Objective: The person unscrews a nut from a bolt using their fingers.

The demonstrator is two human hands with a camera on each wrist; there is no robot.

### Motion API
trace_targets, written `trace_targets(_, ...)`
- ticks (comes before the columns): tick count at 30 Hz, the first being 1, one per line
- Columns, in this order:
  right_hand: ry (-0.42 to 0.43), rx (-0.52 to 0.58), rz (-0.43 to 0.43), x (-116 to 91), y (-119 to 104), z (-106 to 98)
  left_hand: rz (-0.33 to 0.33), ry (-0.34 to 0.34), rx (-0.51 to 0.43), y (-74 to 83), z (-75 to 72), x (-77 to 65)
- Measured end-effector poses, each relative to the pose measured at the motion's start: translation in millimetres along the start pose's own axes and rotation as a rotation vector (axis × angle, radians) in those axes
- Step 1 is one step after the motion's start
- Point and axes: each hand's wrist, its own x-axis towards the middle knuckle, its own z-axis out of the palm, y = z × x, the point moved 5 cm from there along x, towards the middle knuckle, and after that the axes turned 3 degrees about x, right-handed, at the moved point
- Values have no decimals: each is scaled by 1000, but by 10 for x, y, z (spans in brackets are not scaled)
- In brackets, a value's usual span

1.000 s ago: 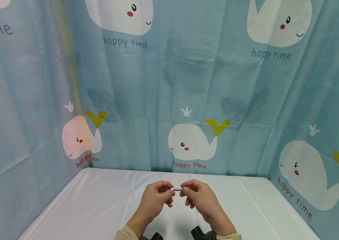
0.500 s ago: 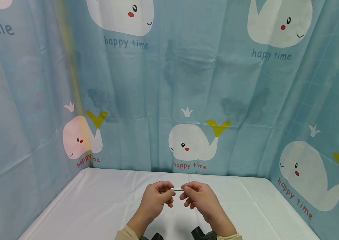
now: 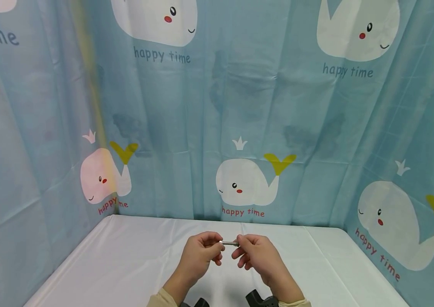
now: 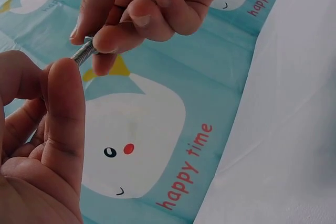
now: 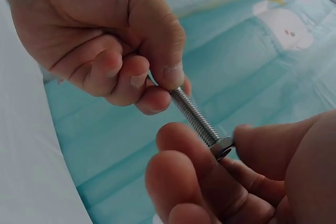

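Note:
Close above the table, a silver threaded bolt [image 3: 229, 243] is held roughly level between two hands. My left hand [image 3: 198, 258] pinches one end of it between thumb and fingertips, hiding that end. At the other end my right hand [image 3: 258, 259] has its thumb and fingertips on a small hex nut [image 5: 223, 146]. Between the two grips, the shaft's threads [image 5: 193, 115] show plainly in the right wrist view. The left wrist view shows a shorter stretch of the bolt [image 4: 83, 53], with part of the nut peeking out beside the right fingers.
A white cloth covers the table [image 3: 124, 256]. Blue curtains [image 3: 201, 106] printed with whales enclose it at the back and both sides. Black wrist devices [image 3: 260, 299] sit near the cuffs of the beige sleeves.
My right hand has shifted slightly right and down, away from the left. More of the bolt shows between the hands now. The left hand has stayed nearly still.

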Motion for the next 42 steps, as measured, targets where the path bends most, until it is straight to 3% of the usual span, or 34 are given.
trace_targets(12,-28,85,-65,17,-35,-7,-1,5,-2,-3,-10,6)
trace_targets(21,16,71,-99,4,-66,-11,-4,5,-11,-7,-7,6)
trace_targets(27,56,74,-48,1,-54,-16,-8,14,-8,3,-6,5)
trace_targets(32,19,15,30,6,22,1,-6,15,-1,6,-6,3)
trace_targets(42,-7,58,-42,15,-15,-7,0,8,1,-3,-6,5)
